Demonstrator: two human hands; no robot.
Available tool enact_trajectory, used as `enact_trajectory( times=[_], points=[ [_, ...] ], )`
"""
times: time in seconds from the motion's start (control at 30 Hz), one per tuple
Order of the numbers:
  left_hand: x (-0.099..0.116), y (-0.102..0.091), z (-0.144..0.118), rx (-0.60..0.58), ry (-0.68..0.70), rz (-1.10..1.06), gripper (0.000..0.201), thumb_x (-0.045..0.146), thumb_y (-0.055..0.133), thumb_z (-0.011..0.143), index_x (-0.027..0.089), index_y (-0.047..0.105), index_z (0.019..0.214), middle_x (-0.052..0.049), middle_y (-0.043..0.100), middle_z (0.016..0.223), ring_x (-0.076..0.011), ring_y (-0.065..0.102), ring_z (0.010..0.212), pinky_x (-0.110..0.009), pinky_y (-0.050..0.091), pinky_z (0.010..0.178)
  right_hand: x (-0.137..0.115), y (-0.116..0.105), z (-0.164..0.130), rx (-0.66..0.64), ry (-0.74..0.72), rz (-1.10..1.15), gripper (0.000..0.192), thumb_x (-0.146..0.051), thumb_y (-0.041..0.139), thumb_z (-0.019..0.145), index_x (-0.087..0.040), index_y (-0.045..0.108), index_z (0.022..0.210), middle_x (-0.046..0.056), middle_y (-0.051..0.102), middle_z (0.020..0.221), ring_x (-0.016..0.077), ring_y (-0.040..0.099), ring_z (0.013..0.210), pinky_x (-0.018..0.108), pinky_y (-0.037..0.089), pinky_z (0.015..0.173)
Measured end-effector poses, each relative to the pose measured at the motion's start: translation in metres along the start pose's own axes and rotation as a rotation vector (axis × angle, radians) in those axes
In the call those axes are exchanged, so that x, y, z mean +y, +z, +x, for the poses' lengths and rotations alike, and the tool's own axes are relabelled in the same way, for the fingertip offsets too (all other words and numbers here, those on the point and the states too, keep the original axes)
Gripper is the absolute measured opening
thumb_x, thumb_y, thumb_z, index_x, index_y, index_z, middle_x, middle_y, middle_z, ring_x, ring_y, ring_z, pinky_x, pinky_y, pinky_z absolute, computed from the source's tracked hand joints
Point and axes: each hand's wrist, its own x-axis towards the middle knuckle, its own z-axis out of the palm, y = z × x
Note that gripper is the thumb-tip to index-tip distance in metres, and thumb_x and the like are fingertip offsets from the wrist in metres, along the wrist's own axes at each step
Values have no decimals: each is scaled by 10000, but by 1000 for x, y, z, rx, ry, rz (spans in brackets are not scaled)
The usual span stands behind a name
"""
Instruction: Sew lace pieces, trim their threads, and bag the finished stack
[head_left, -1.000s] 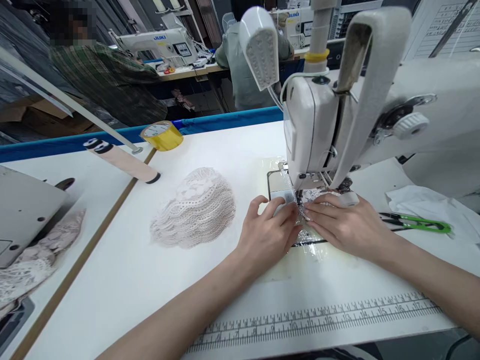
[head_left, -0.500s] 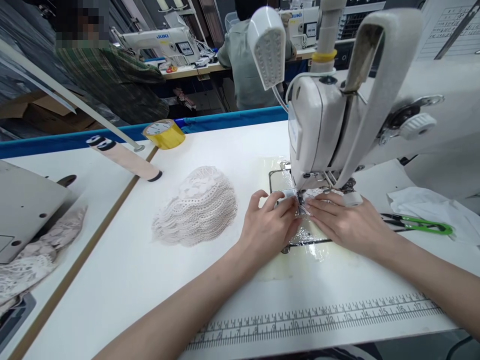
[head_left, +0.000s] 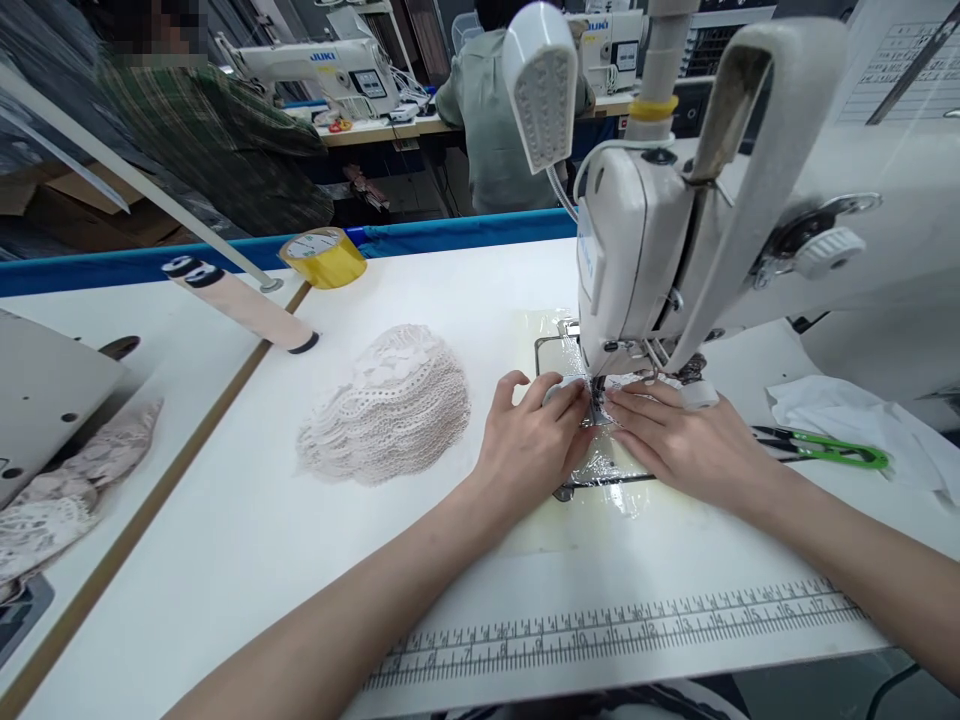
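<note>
Lace piece (head_left: 626, 385) — between both hands

A small white lace piece (head_left: 626, 385) lies flat under the sewing machine's needle (head_left: 598, 395).

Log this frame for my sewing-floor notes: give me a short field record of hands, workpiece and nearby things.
left hand: flat on the small lace piece, left of the needle
right hand: flat on the same piece, right of the needle
machine: white sewing machine
left of hands: lace pile
right of hands: green snips
far edge: yellow tape roll
</note>
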Motion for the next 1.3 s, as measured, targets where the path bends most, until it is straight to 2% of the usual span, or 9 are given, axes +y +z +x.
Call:
enact_trajectory(
  times=[0.27,0.43,0.6,0.77,0.87,0.97,1.07,1.17,1.3],
  points=[
    [8,-7,-2,47,53,-40,179,231,535,936,175,672,1036,-8,740,998,-172,610,891,-376,375,822,8,6,-1,-53,41,-83,339,-122,492,916,-120,622,1229,88,725,1089,221,631,1006,402,374,1023],
    [11,-13,-4,-63,157,-194,383,435,539,927,165,638,1180,-27,676,1241,-202,570,1023,-369,392,791,19,5,2,-126,35,-115,416,12,444,796,-160,702,1072,79,731,927,233,611,1009,417,389,1017],
    [-3,-28,-4,100,32,134,281,332,595,904,189,647,668,4,706,683,-180,600,746,-386,363,738,21,-10,3,-87,5,-181,396,84,439,700,-208,706,677,46,691,752,204,599,788,416,398,1004],
    [10,-29,-7,-62,54,-48,315,411,584,899,167,660,1083,-39,704,901,-161,612,737,-336,383,642,17,-17,2,-139,-3,-93,343,87,500,701,-188,699,655,61,673,757,216,609,826,426,439,962],
    [6,-27,-8,-191,41,18,225,225,509,937,164,672,1079,-11,669,722,-144,570,589,-340,376,617,18,-19,1,-135,-16,-14,357,90,513,708,-182,738,762,62,701,814,222,627,871,399,479,935],
    [-3,-32,-6,-191,-84,245,308,80,418,930,145,692,1054,-2,620,593,-139,468,455,-346,349,562,22,-22,0,-150,-62,71,429,99,482,736,-192,743,912,44,736,927,203,645,931,379,489,960],
    [2,-36,-4,-155,-125,99,303,173,445,957,142,626,1198,-49,722,873,-150,583,609,-321,414,567,25,-24,0,-177,-122,91,424,77,462,774,-192,731,964,25,741,1029,203,644,1008,412,443,1038],
    [14,-31,-5,-212,-99,-66,414,335,499,956,125,535,1310,-86,674,1226,-216,639,1042,-356,507,769,22,-24,-1,-166,-148,116,394,71,473,765,-177,739,916,22,748,1022,213,662,978,442,388,1090],
    [8,-22,-5,-163,-180,108,474,424,438,974,92,543,1294,-144,667,1230,-298,626,1135,-527,438,973,6,-22,-2,-194,-116,249,410,37,499,786,-193,722,1042,41,724,1115,218,651,1060,438,430,1040]
  ],
)
